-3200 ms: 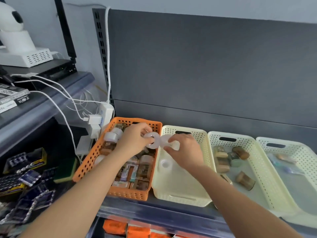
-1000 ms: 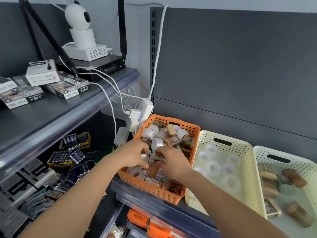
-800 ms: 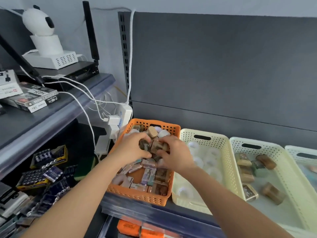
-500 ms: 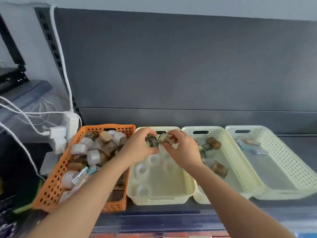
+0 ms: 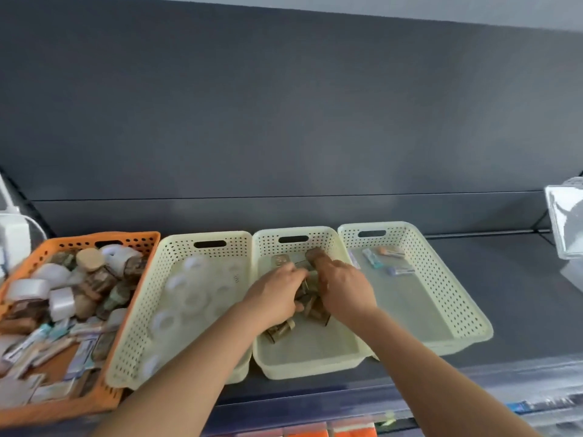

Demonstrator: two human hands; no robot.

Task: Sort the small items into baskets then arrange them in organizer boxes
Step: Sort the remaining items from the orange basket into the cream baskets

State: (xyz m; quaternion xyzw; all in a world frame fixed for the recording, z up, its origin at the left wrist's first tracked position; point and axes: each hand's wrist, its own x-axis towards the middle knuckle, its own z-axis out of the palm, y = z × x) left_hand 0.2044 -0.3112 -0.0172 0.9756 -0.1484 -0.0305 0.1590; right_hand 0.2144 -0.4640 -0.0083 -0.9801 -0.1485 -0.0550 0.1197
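Both my hands are down inside the middle cream basket [image 5: 344,357], among several small brown packets [image 5: 280,331]. My left hand [image 5: 276,296] curls its fingers and thumb round a brown packet. My right hand [image 5: 344,288] lies back-up over more packets, and its fingers hide whether it holds one. The orange basket [image 5: 126,239] at the left is heaped with mixed items: white tape rolls, brown packets and thin sachets. The cream basket [image 5: 142,310] beside it holds clear tape rolls [image 5: 186,298]. The right cream basket [image 5: 441,285] holds a few thin sachets [image 5: 372,258].
The baskets stand in a row on a dark shelf against a grey back panel. A clear plastic box [image 5: 568,225] sits at the far right. A white power strip [image 5: 14,238] hangs at the left edge. Orange packs [image 5: 315,432] show on the shelf below.
My hands lifted brown packets out of the orange basket, carried them right and lowered them into the middle cream basket. My view swung right with them.
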